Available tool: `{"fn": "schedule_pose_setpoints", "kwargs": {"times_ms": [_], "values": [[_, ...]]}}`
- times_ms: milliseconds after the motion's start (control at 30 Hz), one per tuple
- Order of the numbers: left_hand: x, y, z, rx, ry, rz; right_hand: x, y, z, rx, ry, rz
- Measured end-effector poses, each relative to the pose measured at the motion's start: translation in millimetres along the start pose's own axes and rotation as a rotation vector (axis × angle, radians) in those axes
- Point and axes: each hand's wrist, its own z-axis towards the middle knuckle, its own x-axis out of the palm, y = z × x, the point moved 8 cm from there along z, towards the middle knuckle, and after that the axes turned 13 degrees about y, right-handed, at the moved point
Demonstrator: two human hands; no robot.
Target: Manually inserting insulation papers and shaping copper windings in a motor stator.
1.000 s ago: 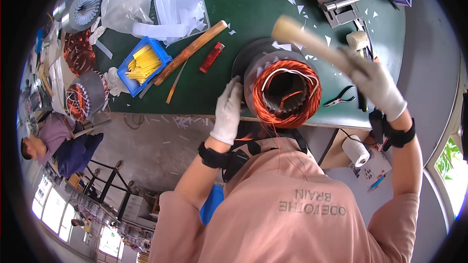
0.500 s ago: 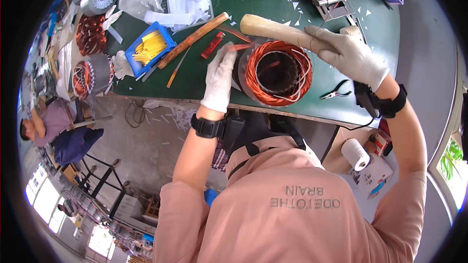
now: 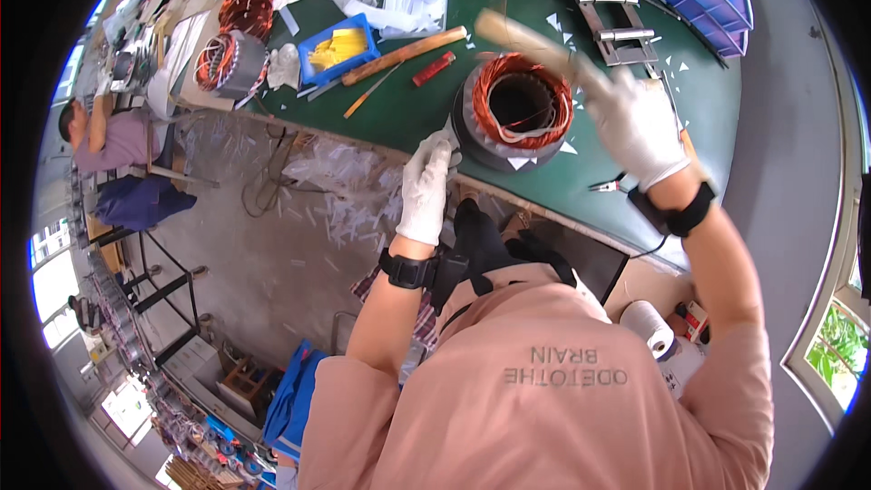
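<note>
White-gloved, clutching a wooden club point(image 3: 522, 39) in right grip point(image 3: 631, 122) near some copper-wound stator point(image 3: 517, 139), holding left grip point(image 3: 424, 191) just left, no telling if closed.

The green-topped table point(image 3: 399, 122) supports a copper-wound cylinder point(image 3: 485, 141), positioned near the front edge. Left of the cylinder lie a red lighter point(image 3: 434, 69), a wooden stick point(image 3: 408, 53) and a blue tray point(image 3: 349, 70). To its right: pliers point(image 3: 606, 187), a metal frame point(image 3: 612, 24) and scattered white scraps point(image 3: 569, 148).
</note>
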Motion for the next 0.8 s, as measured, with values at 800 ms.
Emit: {"fn": "schedule_pose_setpoints", "kwargs": {"times_ms": [800], "values": [[-4.2, 7.7, -29.2, -0.017, -0.073, -0.060, 50.2, 16.1, -24.7, 0.059, 0.014, 0.258]]}}
